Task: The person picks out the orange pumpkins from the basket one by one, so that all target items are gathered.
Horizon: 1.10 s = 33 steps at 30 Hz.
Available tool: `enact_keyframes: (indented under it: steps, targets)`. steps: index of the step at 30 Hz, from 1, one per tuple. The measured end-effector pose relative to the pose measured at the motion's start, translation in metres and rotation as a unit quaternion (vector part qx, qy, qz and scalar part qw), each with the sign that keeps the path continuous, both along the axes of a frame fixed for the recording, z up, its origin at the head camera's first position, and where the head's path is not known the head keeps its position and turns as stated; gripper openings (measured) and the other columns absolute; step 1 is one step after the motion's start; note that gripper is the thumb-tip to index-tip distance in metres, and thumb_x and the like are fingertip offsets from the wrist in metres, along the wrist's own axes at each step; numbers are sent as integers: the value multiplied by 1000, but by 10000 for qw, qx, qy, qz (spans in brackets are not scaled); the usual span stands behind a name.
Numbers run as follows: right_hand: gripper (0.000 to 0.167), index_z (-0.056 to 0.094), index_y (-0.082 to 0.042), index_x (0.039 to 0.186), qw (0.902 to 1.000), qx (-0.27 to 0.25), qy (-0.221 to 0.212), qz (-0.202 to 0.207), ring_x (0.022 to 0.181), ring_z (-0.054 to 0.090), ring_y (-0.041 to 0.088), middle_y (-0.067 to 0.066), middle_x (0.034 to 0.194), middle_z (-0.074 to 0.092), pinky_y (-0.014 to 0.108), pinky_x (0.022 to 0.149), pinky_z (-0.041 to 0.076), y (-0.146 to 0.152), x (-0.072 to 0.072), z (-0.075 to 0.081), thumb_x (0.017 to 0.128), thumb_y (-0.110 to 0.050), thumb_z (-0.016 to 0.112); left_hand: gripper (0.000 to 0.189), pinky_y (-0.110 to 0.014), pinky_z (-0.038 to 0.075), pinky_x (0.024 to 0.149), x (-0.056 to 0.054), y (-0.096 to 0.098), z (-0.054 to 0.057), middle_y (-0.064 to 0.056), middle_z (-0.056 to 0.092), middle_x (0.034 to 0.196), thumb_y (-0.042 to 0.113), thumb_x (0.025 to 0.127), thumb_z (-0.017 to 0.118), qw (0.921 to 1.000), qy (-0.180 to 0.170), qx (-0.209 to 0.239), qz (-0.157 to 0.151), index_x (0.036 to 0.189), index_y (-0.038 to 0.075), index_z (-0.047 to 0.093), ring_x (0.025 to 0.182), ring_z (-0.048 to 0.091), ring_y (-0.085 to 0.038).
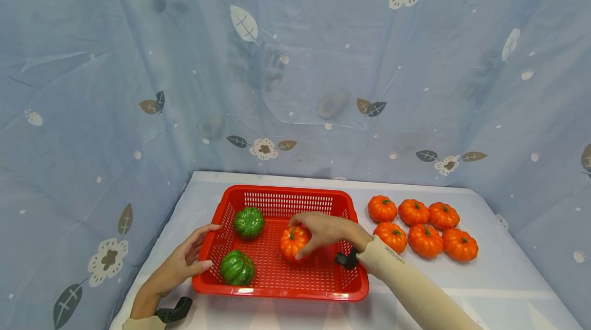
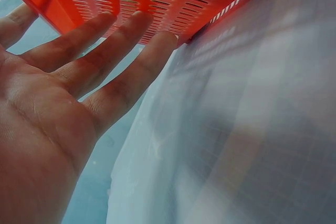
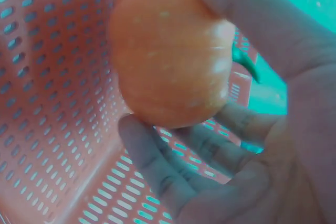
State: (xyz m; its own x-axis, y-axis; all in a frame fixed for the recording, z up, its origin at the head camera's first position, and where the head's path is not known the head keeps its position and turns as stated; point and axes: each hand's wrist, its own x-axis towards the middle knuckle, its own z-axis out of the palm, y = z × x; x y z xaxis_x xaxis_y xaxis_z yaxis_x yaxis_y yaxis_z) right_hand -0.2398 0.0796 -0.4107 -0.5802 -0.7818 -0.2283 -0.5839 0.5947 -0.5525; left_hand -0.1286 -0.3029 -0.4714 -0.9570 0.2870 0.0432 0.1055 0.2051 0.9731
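Observation:
Inside the red plastic basket (image 1: 272, 295), my right hand (image 1: 323, 230) grips a small orange pumpkin (image 1: 292, 246) with a green stem. In the right wrist view the thumb and fingers curl round the pumpkin (image 3: 170, 51), with the slotted basket wall (image 3: 47, 77) behind it. My left hand (image 1: 177, 258) is at the basket's left side, its fingertips right at the rim. The left wrist view has its fingers (image 2: 126, 85) spread and nearly straight against the outer wall. Two green pumpkins, one behind (image 1: 249, 222) and one in front (image 1: 237, 268), sit in the basket's left part.
To the right of the basket, several orange pumpkins (image 1: 425, 241) stand in two rows on the white table (image 1: 480, 289). Blue patterned cloth (image 1: 295, 73) hangs behind the table and along both sides.

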Motion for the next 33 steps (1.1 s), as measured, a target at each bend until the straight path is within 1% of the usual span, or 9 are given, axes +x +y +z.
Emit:
enact_keyframes:
  steps: [4,6,9,13,18,22,27,31,33]
  targets:
    - [72,55,-17,136,9995,-276,125,-122,114,56,9,-7,126,60,28,101,50,2,3,4,79,-47,88,71,-33,55,96,0,1,0,-24,38,156,10,92,71,10000,-8,-20,-2,155,15,38,129,55,-13]
    - [72,55,-17,136,9986,-424,243,-207,115,55,9,-7,127,60,29,101,50,5,4,9,79,-47,88,70,-32,55,96,-1,2,0,-23,38,156,10,92,71,10000,-25,8,-4,155,16,39,128,55,-11]
    - [72,55,-18,137,9965,-646,408,-351,117,56,11,-7,130,59,32,101,50,12,5,18,80,-45,88,70,-28,53,96,-2,3,0,-24,38,156,10,93,70,10000,4,30,-47,155,15,38,127,55,-9]
    - [74,54,-18,141,9926,-815,664,-611,122,53,14,-5,136,58,39,105,48,25,9,26,81,-45,87,70,-26,52,95,-3,4,0,-25,39,155,9,93,70,9999,12,68,-99,155,13,38,126,55,-6]
    - [76,54,-17,143,9875,-991,765,-954,123,53,15,-4,140,56,41,101,51,45,15,32,81,-45,87,70,-28,53,95,-3,4,0,-24,39,155,9,94,69,9999,17,50,-86,156,14,38,128,55,-12]
    - [77,53,-17,145,9847,-1122,757,-1102,124,52,16,-4,141,55,41,100,51,59,21,35,81,-44,88,69,-28,53,95,-1,3,0,-23,38,156,8,93,69,10000,-48,32,-1,155,15,39,131,54,-19]
    - [78,52,-18,146,9817,-1181,843,-1237,124,54,18,-5,141,56,44,101,50,77,26,33,82,-44,87,68,-30,54,96,2,2,1,-25,37,156,10,94,68,10000,-47,-16,8,155,13,38,132,53,-27]
    - [78,53,-19,145,9778,-1224,930,-1421,124,55,19,-4,140,57,48,101,50,93,32,31,81,-46,87,69,-37,56,96,3,2,2,-25,37,156,12,93,69,10000,-41,-38,59,155,12,38,131,54,-29]
    - [78,53,-19,145,9758,-1284,935,-1501,122,55,21,-4,139,57,49,100,51,101,35,32,81,-48,86,69,-37,56,96,3,3,2,-25,38,156,12,94,69,10000,-47,-24,66,155,12,37,130,54,-28]
